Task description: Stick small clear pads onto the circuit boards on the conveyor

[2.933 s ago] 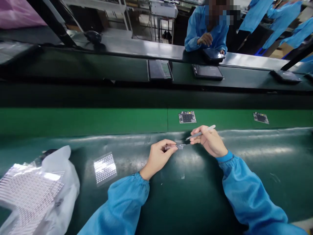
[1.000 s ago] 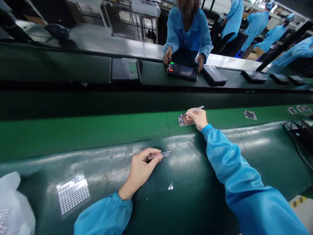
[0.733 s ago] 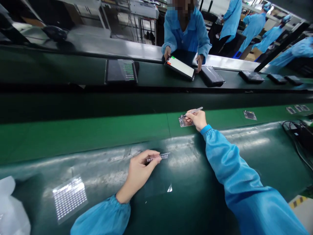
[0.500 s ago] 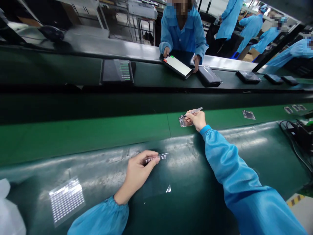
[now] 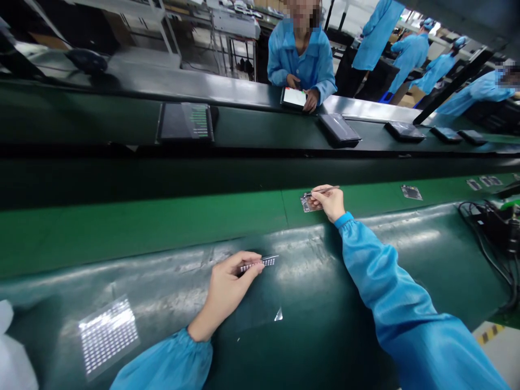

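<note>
Between thumb and fingers, my left hand [image 5: 229, 284] pinches a curled clear sheet of small stickers [image 5: 268, 262] above the dark green mat. My right hand [image 5: 331, 203] is closed on a pair of thin tweezers [image 5: 328, 189], reaching out over the green belt. The tweezers' tip is over a circuit board [image 5: 306, 203] lying on the belt; my fingers cover part of the board, and whether the tip touches it I cannot tell. Another sticker sheet [image 5: 109, 337] lies flat on the mat at the lower left.
More circuit boards [image 5: 411, 192] lie further right on the belt. Black cables [image 5: 487, 238] bunch up at the right edge. Across the line, a person in a blue coat [image 5: 301, 59] holds a lit-screen device [image 5: 293, 97]. Dark tablets [image 5: 339, 129] rest on the far bench.
The view has shifted slightly. My right hand stays at the board while the tweezers have turned a little. The person opposite has pulled the lit device back and tilted it up.
</note>
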The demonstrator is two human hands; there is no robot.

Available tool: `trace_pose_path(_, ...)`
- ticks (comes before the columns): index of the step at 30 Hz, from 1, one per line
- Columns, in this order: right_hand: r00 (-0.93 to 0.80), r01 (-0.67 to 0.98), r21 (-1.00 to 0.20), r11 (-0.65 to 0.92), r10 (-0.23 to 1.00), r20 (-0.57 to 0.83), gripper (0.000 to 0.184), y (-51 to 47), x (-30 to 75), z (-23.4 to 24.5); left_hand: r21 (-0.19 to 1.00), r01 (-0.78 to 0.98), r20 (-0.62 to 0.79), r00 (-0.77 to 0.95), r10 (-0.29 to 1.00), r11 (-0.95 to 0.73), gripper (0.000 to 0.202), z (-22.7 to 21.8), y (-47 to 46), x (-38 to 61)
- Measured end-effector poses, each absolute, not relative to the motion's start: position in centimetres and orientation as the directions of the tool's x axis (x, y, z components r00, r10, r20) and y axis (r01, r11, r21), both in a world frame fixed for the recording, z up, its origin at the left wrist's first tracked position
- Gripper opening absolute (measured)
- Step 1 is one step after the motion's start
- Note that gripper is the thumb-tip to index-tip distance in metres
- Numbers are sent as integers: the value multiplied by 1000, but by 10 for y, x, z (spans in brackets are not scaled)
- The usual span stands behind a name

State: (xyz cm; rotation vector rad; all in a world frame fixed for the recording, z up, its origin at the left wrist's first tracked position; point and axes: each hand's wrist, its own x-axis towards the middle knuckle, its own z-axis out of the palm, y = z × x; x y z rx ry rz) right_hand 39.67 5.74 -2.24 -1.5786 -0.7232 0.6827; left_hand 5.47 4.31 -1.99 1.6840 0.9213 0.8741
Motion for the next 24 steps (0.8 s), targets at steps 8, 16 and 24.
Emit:
trace_pose_path(8,641,86,-992,-93,767,-16,35,55,405,-27,959,195,98,456,885,-206,10,-21,44,54)
trace_pose_path(16,718,122,-989,82,681,145,36,36,387,-6,963,198,75,451,890,-182,13,-16,46,55)
trace_pose_path(24,580,-151,-966,210,810,85,35,27,269,-19,964,210,48,463,885,-162,17,-13,51,54)
